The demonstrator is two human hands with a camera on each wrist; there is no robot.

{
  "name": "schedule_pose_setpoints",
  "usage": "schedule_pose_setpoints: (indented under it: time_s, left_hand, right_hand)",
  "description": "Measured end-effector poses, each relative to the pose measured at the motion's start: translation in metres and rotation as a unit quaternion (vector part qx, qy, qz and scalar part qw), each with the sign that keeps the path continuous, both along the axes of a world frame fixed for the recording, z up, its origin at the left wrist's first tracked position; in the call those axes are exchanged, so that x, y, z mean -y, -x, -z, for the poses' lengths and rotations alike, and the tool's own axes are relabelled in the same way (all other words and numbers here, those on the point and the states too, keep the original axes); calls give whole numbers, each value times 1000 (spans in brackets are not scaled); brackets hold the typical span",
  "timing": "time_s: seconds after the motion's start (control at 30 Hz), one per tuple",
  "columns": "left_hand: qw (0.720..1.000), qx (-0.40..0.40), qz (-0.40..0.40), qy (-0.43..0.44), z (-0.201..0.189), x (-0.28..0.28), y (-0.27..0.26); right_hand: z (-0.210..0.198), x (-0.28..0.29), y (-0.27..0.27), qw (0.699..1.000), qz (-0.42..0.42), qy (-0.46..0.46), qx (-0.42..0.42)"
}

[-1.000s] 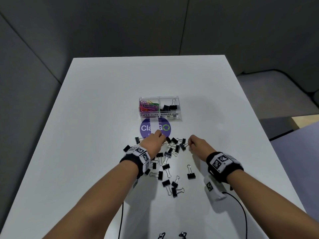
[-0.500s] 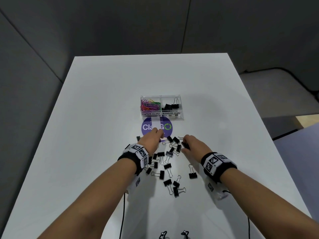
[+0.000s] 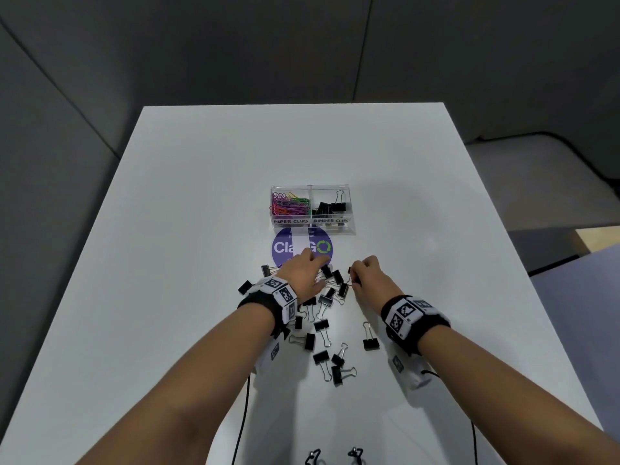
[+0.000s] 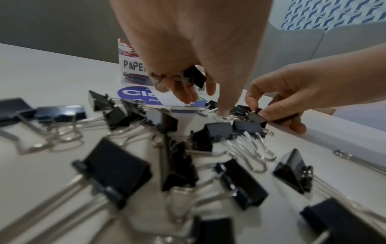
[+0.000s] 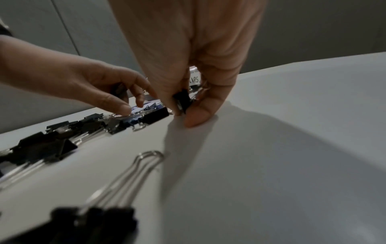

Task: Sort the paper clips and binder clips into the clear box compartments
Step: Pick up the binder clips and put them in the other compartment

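The head view is evenly bright and sharp, the white table (image 3: 201,263) lit softly from above with faint shadows under the arms, dark walls behind, and straight edges bowing at the borders. The left wrist view is well lit but strongly warped, with the near binder clips (image 4: 117,171) smeared out of focus and pale glints on their wire handles. The right wrist view is dimmer and grainy, a broad soft shadow (image 5: 271,148) spreading right from the right hand (image 5: 188,49), the near clip blurred.

Black binder clips (image 3: 321,325) with silver handles litter the white table (image 3: 188,229), multicoloured paper clips (image 3: 290,206) fill the clear box (image 3: 349,226), beside a purple sticker (image 3: 285,246).
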State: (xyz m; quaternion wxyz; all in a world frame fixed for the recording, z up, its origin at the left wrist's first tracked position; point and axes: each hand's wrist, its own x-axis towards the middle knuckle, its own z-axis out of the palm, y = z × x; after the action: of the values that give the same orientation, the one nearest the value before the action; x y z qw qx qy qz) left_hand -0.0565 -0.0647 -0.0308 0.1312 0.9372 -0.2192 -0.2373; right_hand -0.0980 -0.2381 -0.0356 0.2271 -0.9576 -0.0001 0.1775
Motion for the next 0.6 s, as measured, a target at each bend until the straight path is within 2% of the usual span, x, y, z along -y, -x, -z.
schedule_pose_setpoints:
  time_s: [0.13, 0.27, 0.37, 0.47, 0.6]
  left_hand:
    - [1000, 7, 7, -17, 1, 12, 0]
    - [1000, -21, -16, -4, 2, 14, -4]
    - [999, -38, -21, 1, 2, 12, -7]
    - [999, -47, -13, -12, 2, 13, -6]
    - [997, -73, -29, -22, 0, 12, -8]
  right_hand:
    - [6, 2, 4, 1000, 0, 3, -5]
    - [4, 9, 0, 991, 99, -80, -40]
    - [-4, 11, -10, 994, 45, -84, -54]
    - [-3, 11, -13, 997, -34, -15, -70]
    - [0, 9, -15, 998, -22, -15, -58]
